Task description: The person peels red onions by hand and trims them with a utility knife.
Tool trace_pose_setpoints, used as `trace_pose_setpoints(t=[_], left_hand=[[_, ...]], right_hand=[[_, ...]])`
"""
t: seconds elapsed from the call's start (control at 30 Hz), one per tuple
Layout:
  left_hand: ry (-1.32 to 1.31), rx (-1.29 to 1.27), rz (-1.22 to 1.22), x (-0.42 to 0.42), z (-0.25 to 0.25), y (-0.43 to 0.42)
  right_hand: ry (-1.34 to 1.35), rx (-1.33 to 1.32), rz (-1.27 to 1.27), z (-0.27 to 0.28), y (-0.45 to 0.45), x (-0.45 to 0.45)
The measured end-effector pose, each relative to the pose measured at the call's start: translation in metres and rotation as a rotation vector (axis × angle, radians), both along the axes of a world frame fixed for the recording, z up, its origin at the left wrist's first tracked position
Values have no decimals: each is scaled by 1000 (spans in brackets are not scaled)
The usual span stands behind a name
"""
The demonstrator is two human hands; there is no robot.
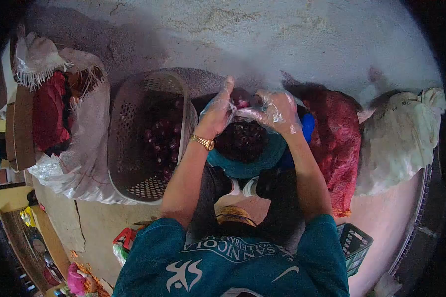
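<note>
Both hands wear thin clear plastic gloves and meet above a teal basin [243, 171] filled with dark purple-red, onion-like bulbs [243, 141]. My left hand [217, 113], with a gold watch at the wrist, has one digit pointing up and the others curled toward the middle. From the other side, my right hand [278, 110] is bent inward, its fingertips touching the left fingers. Whatever they pinch is too small or hidden; it may be loose glove plastic. A brighter purple-red round shape [242, 101] shows just behind the fingers, and I cannot tell whether it is held.
Left of the basin, a tall perforated basket [126, 148] contains more reddish bulbs. Beyond it stands a frayed white sack [91, 133]. To the right are a red mesh sack [334, 143] and a whitish sack [399, 143], near a rough wall [282, 39]. A green crate [354, 247] is beside me.
</note>
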State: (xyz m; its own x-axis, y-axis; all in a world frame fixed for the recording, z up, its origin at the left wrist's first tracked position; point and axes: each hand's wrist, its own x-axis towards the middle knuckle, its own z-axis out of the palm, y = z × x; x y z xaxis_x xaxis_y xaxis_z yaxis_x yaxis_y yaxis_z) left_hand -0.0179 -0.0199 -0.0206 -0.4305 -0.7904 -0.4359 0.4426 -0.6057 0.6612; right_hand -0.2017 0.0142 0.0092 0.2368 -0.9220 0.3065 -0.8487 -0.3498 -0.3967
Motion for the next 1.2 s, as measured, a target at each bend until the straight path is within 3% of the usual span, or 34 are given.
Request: trace_pose_setpoints(t=[0.17,0.23,0.37,0.6,0.87,0.93,1.0,1.2], left_hand=[[-9,-40,-31,1,11,6],[-19,-58,-31,1,15,7],[-75,-8,40,0,18,7],[-64,32,195,-3,13,4],[-83,15,173,9,12,1],[-124,-41,198,15,1,-2],[147,18,247,17,-2,-3],[192,108,254,16,7,-6]], right_hand=[[-18,124,49,6,-3,3],[-196,162,99,2,-3,5],[-175,120,115,-18,-9,4],[-13,228,168,10,-2,12],[134,236,292,-1,2,16],[284,536,297,21,1,20],[266,523,274,16,2,16],[114,337,121,10,0,5]])
